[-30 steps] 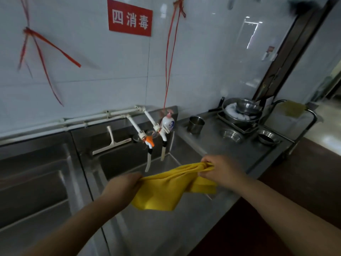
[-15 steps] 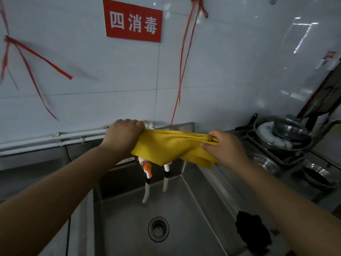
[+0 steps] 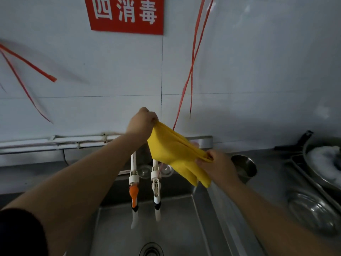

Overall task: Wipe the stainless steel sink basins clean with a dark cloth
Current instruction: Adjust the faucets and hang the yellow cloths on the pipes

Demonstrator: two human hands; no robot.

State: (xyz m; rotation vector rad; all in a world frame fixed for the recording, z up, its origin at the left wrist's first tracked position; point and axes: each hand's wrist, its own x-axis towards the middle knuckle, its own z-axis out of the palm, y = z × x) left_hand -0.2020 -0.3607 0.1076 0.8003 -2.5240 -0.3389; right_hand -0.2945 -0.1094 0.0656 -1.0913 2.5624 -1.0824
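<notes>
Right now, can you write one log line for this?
left hand: grips yellow cloth | right hand: pinches it | sink basin: unwiped

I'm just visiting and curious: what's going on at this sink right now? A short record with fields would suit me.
Place: steel sink basin below a white tiled wall
Left hand: raised, grips one end of the yellow rubber glove
Right hand: lower, pinches the glove's other end
Glove: stretched between both hands, above the taps
Taps: two white taps, one with an orange handle
Drain: at the basin's bottom, partly cut off
Wall: red sign, red strings hanging
Right counter: steel cup, steel bowl
Dark cloth: not visible
</notes>
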